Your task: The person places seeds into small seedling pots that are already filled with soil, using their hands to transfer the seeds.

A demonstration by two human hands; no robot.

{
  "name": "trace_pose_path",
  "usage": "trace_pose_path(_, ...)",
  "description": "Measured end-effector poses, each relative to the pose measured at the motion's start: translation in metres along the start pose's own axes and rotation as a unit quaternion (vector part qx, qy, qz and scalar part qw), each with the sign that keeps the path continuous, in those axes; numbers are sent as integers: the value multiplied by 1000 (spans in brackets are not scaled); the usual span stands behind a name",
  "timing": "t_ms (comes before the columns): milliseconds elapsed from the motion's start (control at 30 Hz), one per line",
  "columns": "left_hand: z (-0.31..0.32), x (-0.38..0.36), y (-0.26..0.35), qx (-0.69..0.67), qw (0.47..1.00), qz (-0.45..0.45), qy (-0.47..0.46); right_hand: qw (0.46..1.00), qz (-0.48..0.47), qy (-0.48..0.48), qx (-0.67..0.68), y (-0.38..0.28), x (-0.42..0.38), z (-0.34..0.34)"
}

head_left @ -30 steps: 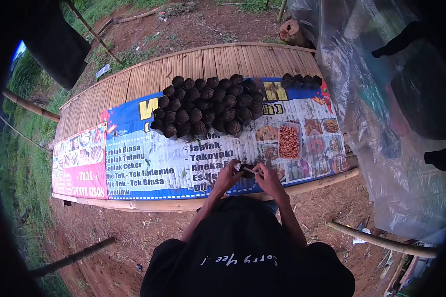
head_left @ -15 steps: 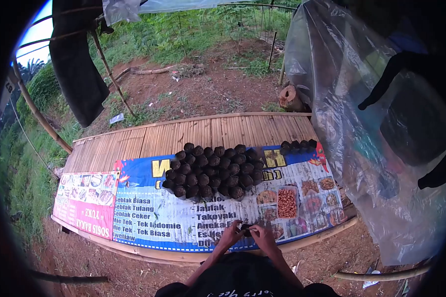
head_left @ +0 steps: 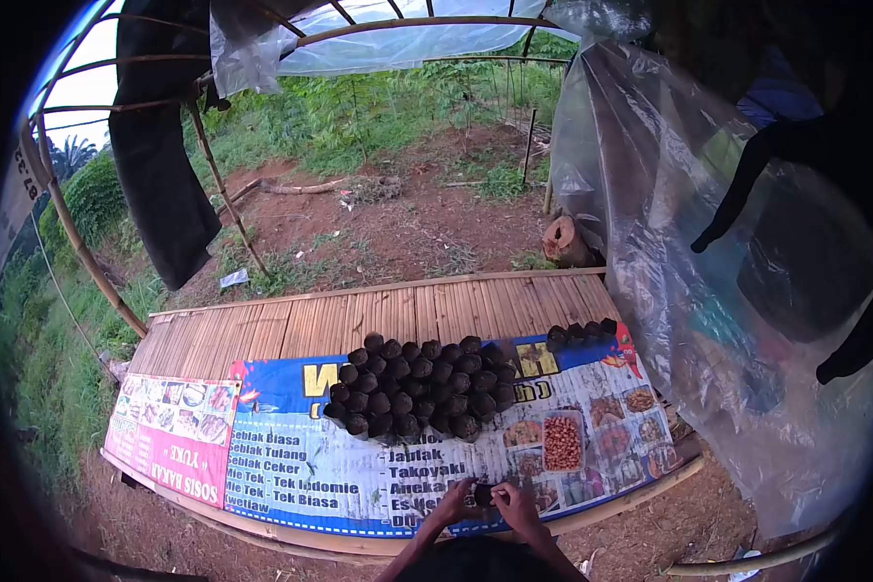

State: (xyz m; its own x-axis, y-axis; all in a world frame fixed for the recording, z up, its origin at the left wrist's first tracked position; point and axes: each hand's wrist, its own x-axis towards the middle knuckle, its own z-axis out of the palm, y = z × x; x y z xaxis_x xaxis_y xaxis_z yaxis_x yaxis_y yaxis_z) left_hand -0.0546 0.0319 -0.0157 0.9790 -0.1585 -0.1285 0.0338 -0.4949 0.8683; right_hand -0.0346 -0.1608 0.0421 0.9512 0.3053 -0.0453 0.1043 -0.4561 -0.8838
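Note:
My left hand (head_left: 453, 502) is closed on the side of a small black planting bag (head_left: 482, 495) at the banner's front edge. At the bag's other side is my right hand (head_left: 516, 506), its fingers pinched at the rim. Just beyond my hands stands a cluster of similar black bags (head_left: 417, 386), packed close together and apparently filled with dark soil. A clear plastic tub (head_left: 563, 442) of reddish-brown seeds rests to the right of the cluster.
A short row of black bags (head_left: 580, 333) stands at the back right. Printed banners (head_left: 291, 485) cover the front of a bamboo-slat table (head_left: 359, 322). Clear plastic sheeting (head_left: 640, 242) hangs on the right, and a dark cloth (head_left: 160, 184) hangs at left.
The view has tilted upward, so the table sits lower in the picture. Both hands stay at the small black bag, which now shows more plainly between them.

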Motion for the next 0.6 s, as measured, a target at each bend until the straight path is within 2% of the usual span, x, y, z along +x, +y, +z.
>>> trace_pose_path(100, 0, 3, 2, 14, 995, 102, -10, 1000, -21, -4, 9, 8, 2, 3)
trace_pose_path(167, 1, 9, 13, 33, 990, 139, 2, 998, -62, 17, -14, -4, 2, -2)
trace_pose_path(233, 2, 17, 18, 29, 983, 177, 30, 999, -10, 5, -32, -10, 5, -6)
trace_pose_path(300, 2, 24, 22, 7, 992, 127, 12, 1000, 6, 1, -28, -15, 11, -10)
trace_pose_path(367, 2, 30, 19, 16, 989, 139, 54, 999, -42, 31, -15, -4, 18, -3)
trace_pose_path(467, 3, 36, 16, 25, 988, 123, 89, 997, -60, 51, -8, 6, 26, 2)
trace_pose_path(567, 5, 39, 14, 22, 987, 123, 100, 994, -40, 28, -94, 10, 30, 1)
trace_pose_path(600, 5, 39, 14, 44, 986, 124, 107, 996, -36, 28, -77, 8, 29, 0)
